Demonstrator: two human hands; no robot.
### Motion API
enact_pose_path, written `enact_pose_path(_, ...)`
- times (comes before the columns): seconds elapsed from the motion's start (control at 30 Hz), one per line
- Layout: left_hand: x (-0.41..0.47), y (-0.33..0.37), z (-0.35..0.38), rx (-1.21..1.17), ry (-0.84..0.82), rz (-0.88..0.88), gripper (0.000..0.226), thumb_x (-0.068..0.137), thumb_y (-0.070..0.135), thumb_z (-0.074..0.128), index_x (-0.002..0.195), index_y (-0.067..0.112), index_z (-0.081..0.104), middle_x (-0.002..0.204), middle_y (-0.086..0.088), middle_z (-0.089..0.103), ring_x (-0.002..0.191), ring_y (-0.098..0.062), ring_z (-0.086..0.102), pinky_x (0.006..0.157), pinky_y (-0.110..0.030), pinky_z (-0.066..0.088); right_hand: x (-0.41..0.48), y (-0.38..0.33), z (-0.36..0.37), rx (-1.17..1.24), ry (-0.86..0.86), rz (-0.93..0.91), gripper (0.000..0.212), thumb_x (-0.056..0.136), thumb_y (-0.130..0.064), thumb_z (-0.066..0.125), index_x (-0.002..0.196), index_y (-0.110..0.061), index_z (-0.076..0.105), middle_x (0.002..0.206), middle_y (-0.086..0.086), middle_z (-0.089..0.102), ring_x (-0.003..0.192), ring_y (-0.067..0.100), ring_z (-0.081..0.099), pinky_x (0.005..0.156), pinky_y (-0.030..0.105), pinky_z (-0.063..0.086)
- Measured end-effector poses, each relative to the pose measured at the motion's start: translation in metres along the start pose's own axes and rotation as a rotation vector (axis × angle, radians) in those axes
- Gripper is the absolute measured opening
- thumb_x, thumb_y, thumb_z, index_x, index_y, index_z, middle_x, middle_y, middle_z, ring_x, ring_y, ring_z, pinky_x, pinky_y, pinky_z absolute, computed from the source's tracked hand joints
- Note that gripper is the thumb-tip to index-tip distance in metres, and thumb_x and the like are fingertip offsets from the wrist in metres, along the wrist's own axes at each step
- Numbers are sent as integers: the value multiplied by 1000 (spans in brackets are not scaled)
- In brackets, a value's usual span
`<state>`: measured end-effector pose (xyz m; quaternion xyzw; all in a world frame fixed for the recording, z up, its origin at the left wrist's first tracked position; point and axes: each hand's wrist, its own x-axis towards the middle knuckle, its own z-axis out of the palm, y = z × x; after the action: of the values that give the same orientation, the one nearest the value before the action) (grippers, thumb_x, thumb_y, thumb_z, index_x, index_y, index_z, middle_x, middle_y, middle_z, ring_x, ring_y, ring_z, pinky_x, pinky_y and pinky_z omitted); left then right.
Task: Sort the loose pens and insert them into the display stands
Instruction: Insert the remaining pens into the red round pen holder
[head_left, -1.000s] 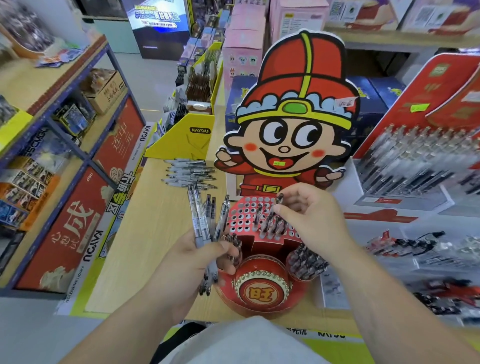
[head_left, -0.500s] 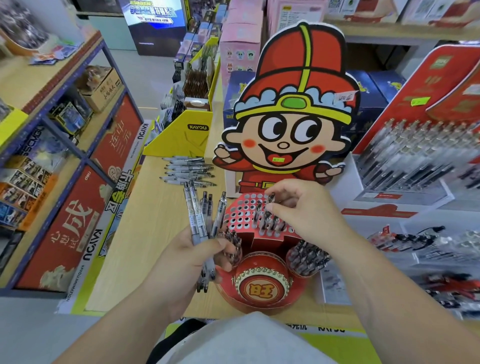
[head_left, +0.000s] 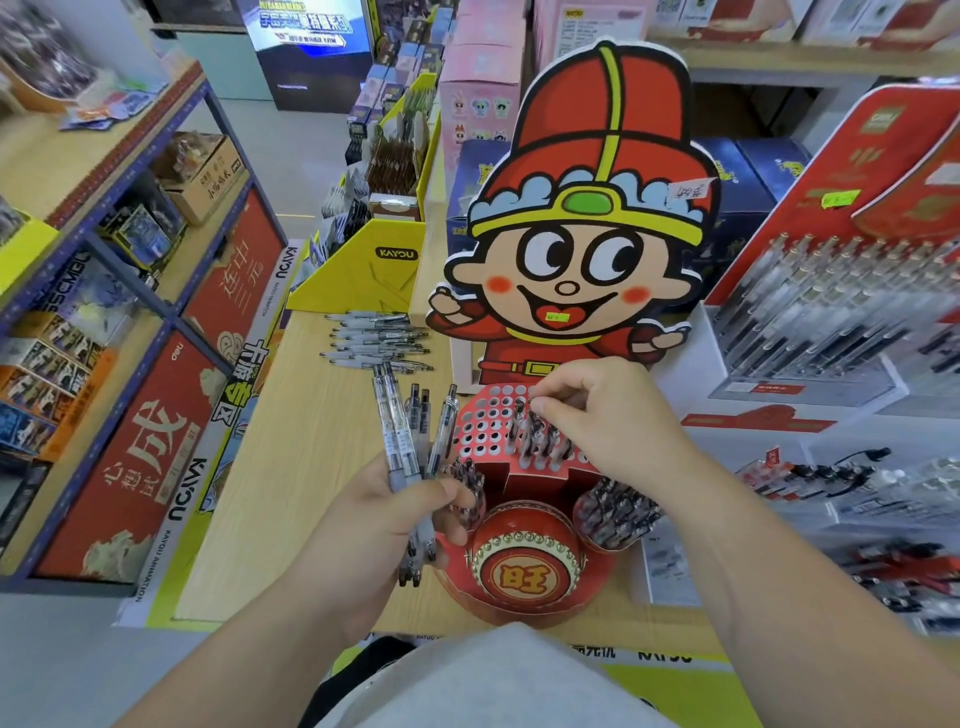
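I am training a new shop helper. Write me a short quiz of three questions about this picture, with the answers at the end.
1. True or false: the left hand grips a bunch of pens.
2. The right hand pinches the top of one pen. Where does that pen stand?
A) in the holed red tray
B) in the yellow box
C) on the blue shelf
3. Fill the gap: the loose pens on the table lie to the ____ of the cartoon figure.

Key: 1 true; 2 A; 3 left.
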<state>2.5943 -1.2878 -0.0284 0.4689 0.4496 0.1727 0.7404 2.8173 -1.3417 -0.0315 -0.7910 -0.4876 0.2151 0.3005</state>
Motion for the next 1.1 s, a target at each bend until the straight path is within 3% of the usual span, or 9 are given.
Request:
enact_pose_path(0.2,-3,1,2,4,-69,6,7,94,2,61,99,5,57,81,-16,65,56,-22,51,51,-33,42,-8,-2,-2,76,71,-6,14,92,-30,70,105,-31,73,91,-22,69,86,-9,62,71,6,45)
enact_pose_path(0.3,-6,4,4,2,-149,23,19,85,8,69,99,5,56,76,-13,61,54,-21,49,50,-31,40,-21,-16,-9,369,197,46,8,93,-29,68,100,-29,73,87,-13,73,86,1,67,75,16,52)
enact_pose_path(0.43,-8,8,10,39,-265,55,23,77,15,67,95,6,56,75,-12,57,54,-21,48,50,-29,38,-40,-37,-13,755,-20,163,12,93,-18,68,103,-20,74,88,-1,77,82,17,72,75,37,60)
enact_pose_path(0.63,-9,6,20,18,-376,59,52,73,23,74,112,-4,53,75,-12,56,51,-20,47,48,-28,37,-51,-33,-15,942,-103,181,14,94,-8,64,104,-10,74,90,7,76,78,15,70,68,27,56)
enact_pose_path(0.7,-8,5,22,34,-377,54,38,79,19,72,108,-1,56,76,-13,56,52,-21,47,49,-29,37,-53,-31,-17,959,-89,177,11,93,-6,65,99,-10,73,87,7,76,76,15,70,68,29,57)
enact_pose_path(0.77,-7,3,23,27,-338,42,21,82,20,71,98,9,62,77,-14,56,52,-21,47,49,-30,37,-54,-29,-19,962,-61,165,10,92,-4,65,96,-9,73,86,9,75,76,17,70,67,30,57)
enact_pose_path(0.87,-4,1,23,-8,-228,37,21,79,26,74,99,19,70,75,-11,60,54,-20,50,49,-30,39,-53,-23,-30,1005,15,157,11,87,-4,68,97,-4,71,89,14,75,77,20,69,66,28,58)
enact_pose_path(0.97,-4,2,23,-37,-198,54,25,84,22,77,106,15,68,73,-10,59,53,-21,49,48,-30,39,-49,-17,-48,1063,116,135,21,77,-14,69,96,-6,73,91,16,73,81,23,68,67,26,57)
enact_pose_path(1.1,-3,-2,20,-41,-149,72,34,80,25,67,111,9,63,69,-8,54,53,-20,47,48,-29,39,-42,-10,-68,1057,346,62,10,81,-9,68,91,-12,71,82,5,75,76,17,70,69,24,58)
